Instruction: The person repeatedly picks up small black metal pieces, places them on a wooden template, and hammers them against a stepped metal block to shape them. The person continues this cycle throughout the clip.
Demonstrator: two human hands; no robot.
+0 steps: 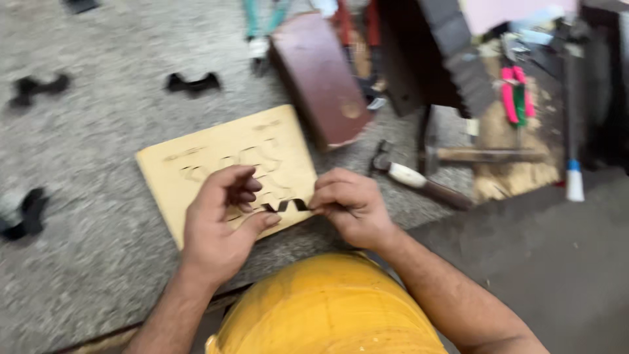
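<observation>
On the far left of the grey speckled stone floor point(98, 151) lie small black bent metal pieces point(36, 86) — another point(192, 82) sits further in. A pale flat wooden board with cut-out wavy slots point(196, 164) rests in the middle. Over its near edge the left hand point(219, 223) curls, thumb and fingers point(247, 196) pinched onto the left end of a thin black zigzag metal strip point(286, 206), which lies at the board's front edge between both hands. The right hand point(350, 206) pinches the strip's other end, fingers closed on it. A yellow rounded hard shape point(327, 308) fills the foreground below. Behind the board stands a dark red-brown wooden block point(321, 78); to the right lie a wooden-handled hammer point(485, 155) and pink-and-green-handled pliers point(517, 95) — all blurred.
</observation>
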